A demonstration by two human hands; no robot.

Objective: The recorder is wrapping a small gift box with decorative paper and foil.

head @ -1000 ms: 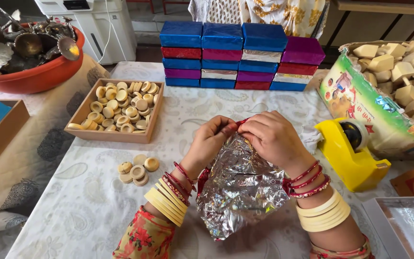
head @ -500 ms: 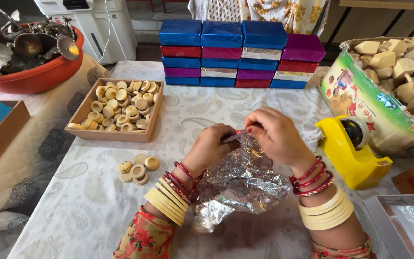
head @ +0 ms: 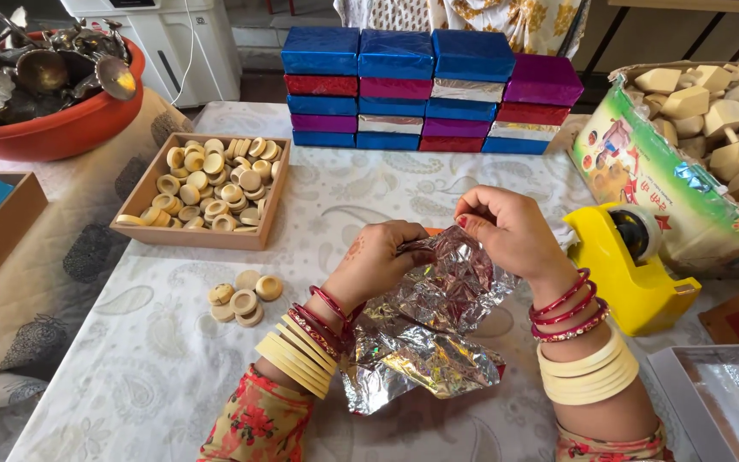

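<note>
- Silver foil (head: 438, 334), crinkled, is pinched at its upper edge by both sets of fingertips: your left hand (head: 378, 261) is closed on it at about 10 o'clock, your right hand (head: 511, 231) at 1 o'clock.
- Keep both pinches tight and close together, I'd say, smoothing creases outward so the sheet doesn't tear.
- The foil lies on the patterned tablecloth (head: 130, 368) between your wrists; its long axis runs from 1 o'clock down to 7 o'clock, loose end pointing toward you.
- A yellow tape dispenser (head: 622, 274) sits at 3 o'clock, and a wooden tray of discs (head: 203, 192) at 10 o'clock.

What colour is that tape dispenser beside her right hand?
Bright yellow; the tape dispenser shows clearly in the head view, just beyond the right hand.
</note>
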